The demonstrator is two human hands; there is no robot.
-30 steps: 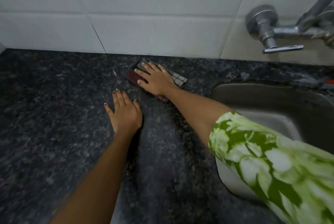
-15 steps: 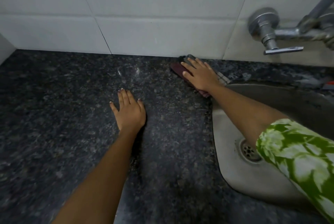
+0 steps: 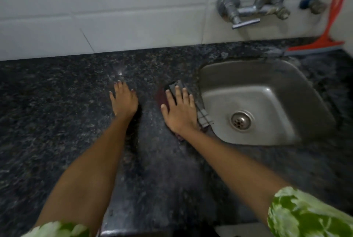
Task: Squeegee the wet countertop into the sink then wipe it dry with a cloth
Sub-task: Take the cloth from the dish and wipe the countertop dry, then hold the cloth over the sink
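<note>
My right hand lies flat, fingers spread, pressing a folded grey checked and maroon cloth onto the dark speckled granite countertop, right at the left rim of the steel sink. The cloth's right edge hangs slightly over the sink rim. My left hand rests flat and empty on the countertop, a hand's width to the left of the right hand. A red squeegee leans upright against the wall tiles behind the sink at the far right.
A metal wall tap with a lever handle sticks out above the sink's back edge. White wall tiles rise behind the counter. The sink drain is uncovered. The counter's front edge runs along the bottom.
My right hand has slid the cloth from the back wall toward me along the sink's left rim. My left hand stayed put; the view shifted right, revealing the squeegee.
</note>
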